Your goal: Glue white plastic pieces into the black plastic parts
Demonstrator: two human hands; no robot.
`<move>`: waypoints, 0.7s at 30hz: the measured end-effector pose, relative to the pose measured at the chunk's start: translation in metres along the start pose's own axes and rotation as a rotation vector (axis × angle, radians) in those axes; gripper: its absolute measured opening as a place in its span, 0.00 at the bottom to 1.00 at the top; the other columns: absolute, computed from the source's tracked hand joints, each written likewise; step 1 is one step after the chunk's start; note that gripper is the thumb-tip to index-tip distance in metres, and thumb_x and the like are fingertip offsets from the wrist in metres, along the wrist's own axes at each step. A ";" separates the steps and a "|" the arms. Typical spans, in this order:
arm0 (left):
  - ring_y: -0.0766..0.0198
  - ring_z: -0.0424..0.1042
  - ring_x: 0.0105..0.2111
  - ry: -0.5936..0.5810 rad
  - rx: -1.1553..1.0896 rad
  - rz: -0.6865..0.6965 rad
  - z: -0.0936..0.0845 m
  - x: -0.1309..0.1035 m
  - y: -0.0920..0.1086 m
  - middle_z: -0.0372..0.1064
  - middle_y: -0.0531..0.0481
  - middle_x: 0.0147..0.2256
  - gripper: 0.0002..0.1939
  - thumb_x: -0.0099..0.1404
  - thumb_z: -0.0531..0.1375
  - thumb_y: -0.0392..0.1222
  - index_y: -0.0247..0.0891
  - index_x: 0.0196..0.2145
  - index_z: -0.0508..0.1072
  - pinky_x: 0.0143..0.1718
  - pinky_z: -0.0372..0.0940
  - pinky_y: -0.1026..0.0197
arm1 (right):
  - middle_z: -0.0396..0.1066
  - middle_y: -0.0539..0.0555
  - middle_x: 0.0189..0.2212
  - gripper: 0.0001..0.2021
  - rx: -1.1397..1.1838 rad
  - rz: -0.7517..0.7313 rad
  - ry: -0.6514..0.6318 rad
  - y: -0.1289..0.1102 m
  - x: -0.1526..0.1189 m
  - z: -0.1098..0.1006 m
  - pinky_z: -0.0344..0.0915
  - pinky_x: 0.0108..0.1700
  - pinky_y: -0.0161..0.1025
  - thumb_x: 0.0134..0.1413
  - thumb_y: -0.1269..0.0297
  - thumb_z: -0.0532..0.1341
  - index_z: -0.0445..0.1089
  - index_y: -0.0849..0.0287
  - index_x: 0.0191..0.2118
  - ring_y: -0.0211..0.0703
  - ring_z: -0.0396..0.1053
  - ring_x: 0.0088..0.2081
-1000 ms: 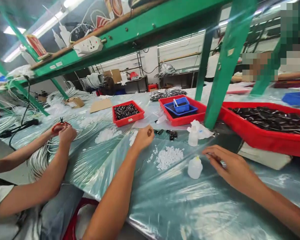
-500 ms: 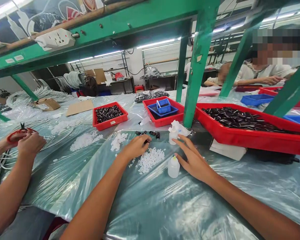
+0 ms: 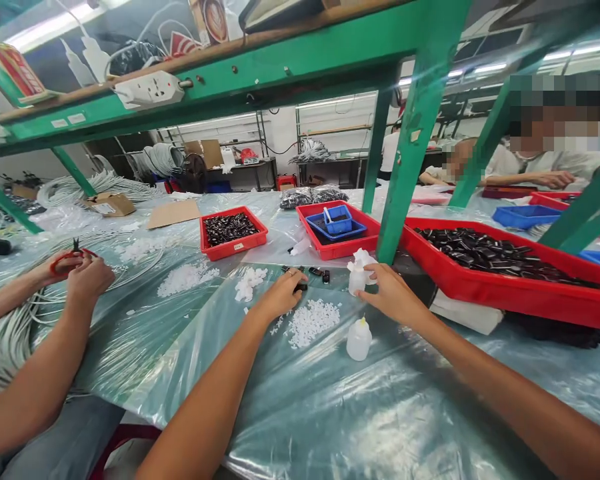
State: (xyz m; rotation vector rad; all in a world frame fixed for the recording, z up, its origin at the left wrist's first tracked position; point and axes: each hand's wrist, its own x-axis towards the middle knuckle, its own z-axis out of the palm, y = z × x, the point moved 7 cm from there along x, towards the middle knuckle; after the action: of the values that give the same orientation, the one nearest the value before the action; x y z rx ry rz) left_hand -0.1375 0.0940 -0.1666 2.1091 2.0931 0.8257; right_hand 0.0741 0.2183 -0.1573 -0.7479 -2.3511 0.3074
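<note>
My left hand has its fingers curled over a small black plastic part at the table's middle. A few more black parts lie just beyond it. Beside this hand is a spread of tiny white plastic pieces. My right hand has thumb and fingers closed around a small white bottle, with crumpled white material at its top. Nearer to me stands a second translucent white bottle with a yellowish tip, apart from both hands.
Red trays of black parts and a red tray holding blue bins stand beyond. A green post rises behind my right hand. At left, a co-worker's hands hold red-handled scissors near grey cables.
My right hand has moved from spread fingers near the two bottles to closing on the rear one. My left hand stays by the black parts. The whole view has shifted slightly.
</note>
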 end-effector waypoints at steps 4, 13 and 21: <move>0.55 0.74 0.49 -0.019 0.010 0.004 -0.001 0.002 0.001 0.75 0.44 0.47 0.18 0.62 0.54 0.25 0.38 0.46 0.73 0.54 0.68 0.53 | 0.68 0.66 0.49 0.23 -0.002 -0.010 0.049 0.004 0.006 0.015 0.67 0.56 0.55 0.51 0.54 0.64 0.65 0.60 0.50 0.63 0.69 0.54; 0.53 0.73 0.48 -0.021 0.027 -0.015 -0.003 0.003 0.005 0.74 0.42 0.48 0.22 0.60 0.56 0.25 0.37 0.51 0.72 0.53 0.68 0.52 | 0.70 0.67 0.48 0.21 0.069 -0.067 0.037 0.000 -0.004 0.026 0.66 0.55 0.60 0.54 0.50 0.58 0.62 0.57 0.49 0.67 0.69 0.53; 0.57 0.75 0.46 0.200 0.021 0.037 -0.029 0.003 0.037 0.73 0.41 0.45 0.13 0.67 0.63 0.33 0.33 0.49 0.73 0.51 0.70 0.57 | 0.80 0.59 0.40 0.20 0.285 0.058 0.051 0.011 0.008 0.016 0.78 0.37 0.54 0.52 0.45 0.61 0.67 0.49 0.48 0.64 0.79 0.40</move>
State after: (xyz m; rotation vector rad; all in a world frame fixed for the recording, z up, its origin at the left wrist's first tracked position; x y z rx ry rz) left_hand -0.1156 0.0852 -0.1262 2.1638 2.1699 1.0650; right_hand 0.0635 0.2317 -0.1694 -0.6765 -2.1790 0.6255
